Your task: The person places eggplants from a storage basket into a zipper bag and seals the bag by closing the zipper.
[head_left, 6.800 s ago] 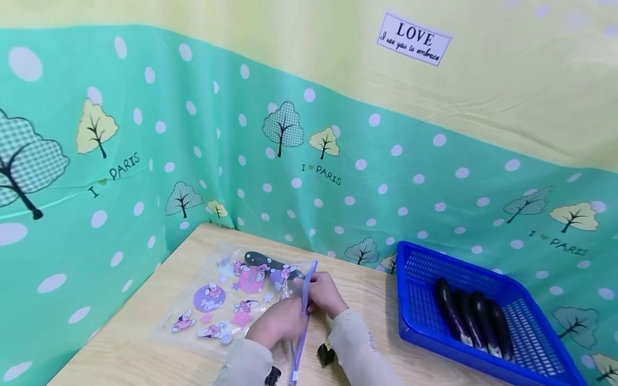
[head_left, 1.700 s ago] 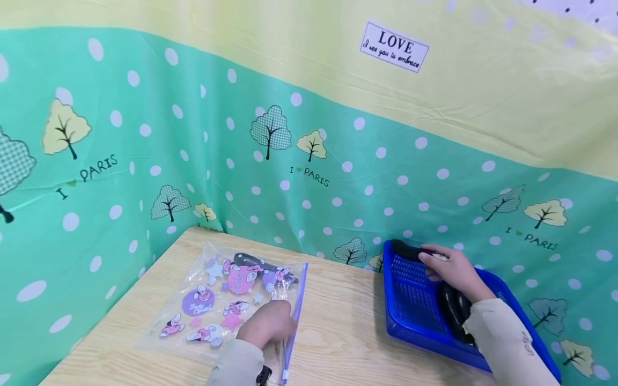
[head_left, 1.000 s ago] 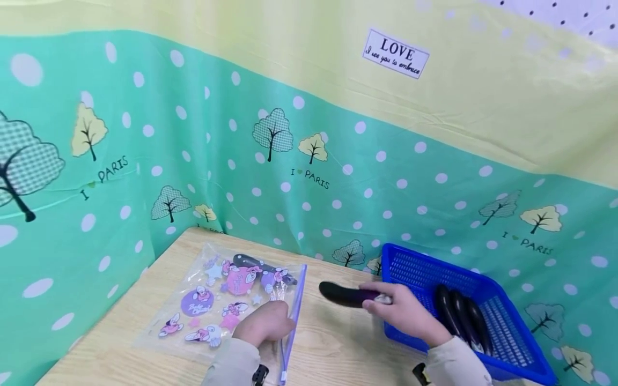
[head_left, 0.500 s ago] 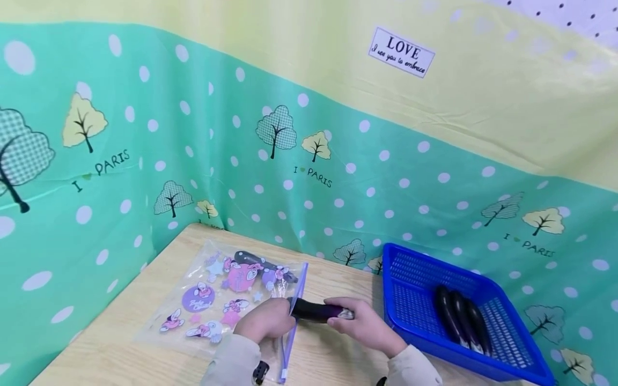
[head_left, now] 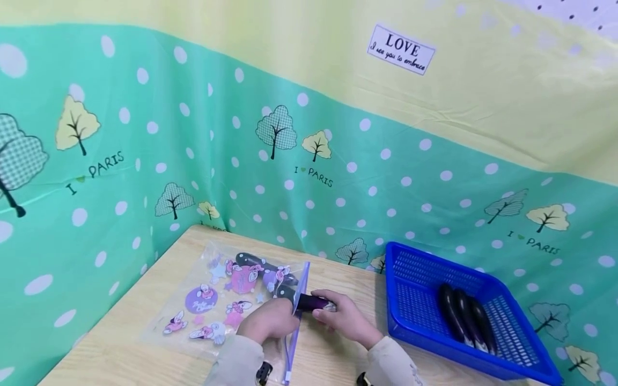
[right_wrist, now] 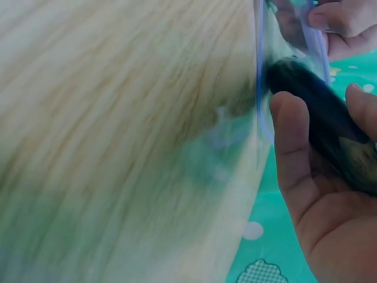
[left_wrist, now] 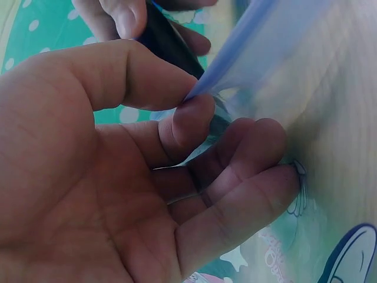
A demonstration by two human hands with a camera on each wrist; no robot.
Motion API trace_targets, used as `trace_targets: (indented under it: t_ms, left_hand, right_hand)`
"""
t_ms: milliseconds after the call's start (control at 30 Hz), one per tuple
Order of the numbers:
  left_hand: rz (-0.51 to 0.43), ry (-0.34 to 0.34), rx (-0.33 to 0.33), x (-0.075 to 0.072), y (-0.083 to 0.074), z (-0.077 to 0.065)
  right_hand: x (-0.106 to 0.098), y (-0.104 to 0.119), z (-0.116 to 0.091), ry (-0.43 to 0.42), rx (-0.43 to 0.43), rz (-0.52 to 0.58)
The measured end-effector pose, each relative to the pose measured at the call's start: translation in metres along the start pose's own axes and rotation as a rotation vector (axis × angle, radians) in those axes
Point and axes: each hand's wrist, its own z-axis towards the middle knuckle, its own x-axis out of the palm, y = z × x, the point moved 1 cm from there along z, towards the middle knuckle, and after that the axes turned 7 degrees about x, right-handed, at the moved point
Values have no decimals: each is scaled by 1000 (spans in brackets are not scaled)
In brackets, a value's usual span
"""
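A clear zip bag (head_left: 185, 332) with pink and purple cartoon prints lies flat, its purple zip edge facing right. One dark eggplant (head_left: 251, 261) is inside, along the bag's far side. At the bag's mouth, my left hand (head_left: 270, 320) pinches the zip edge (left_wrist: 227, 56) between thumb and index finger, the other fingers loosely bent. My right hand (head_left: 347, 317) grips a second eggplant (head_left: 309, 302) by its stem end. Its rounded end is through the mouth, under the film; the stem half is outside. The right wrist view shows this eggplant (right_wrist: 321, 109) between thumb and fingers.
To the right stands a blue plastic basket (head_left: 434, 262) with three eggplants (head_left: 465, 316) lying side by side. The wooden table (head_left: 120, 343) meets a green and yellow printed cloth (head_left: 217, 134) behind and at the left.
My right hand has taken an eggplant from the basket, carried it left and pushed its rounded end into the bag. The left hand has stayed at the bag's mouth.
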Motion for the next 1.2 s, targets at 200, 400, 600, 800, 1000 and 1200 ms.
trace_targets:
  t_ms: [200,400,600,800,1000,1200]
  left_hand:
    - [15,19,37,5,6,-6]
    - [47,12,93,6,7,-9]
    - [60,11,106,5,9,-7]
    - [105,11,163,5,10,0]
    - [103,8,187,3,9,1]
    - [119,7,196,-4,6,3]
  right_hand:
    - [19,-5,12,1,-1,10]
    - [31,-9,27,-3,3,40]
    - [38,-6,41,-18,43,60]
    - [44,1,52,-103,-58,-115]
    - [48,6,62,-143,-114,-261]
    - [47,8,68,-131,-137,-358]
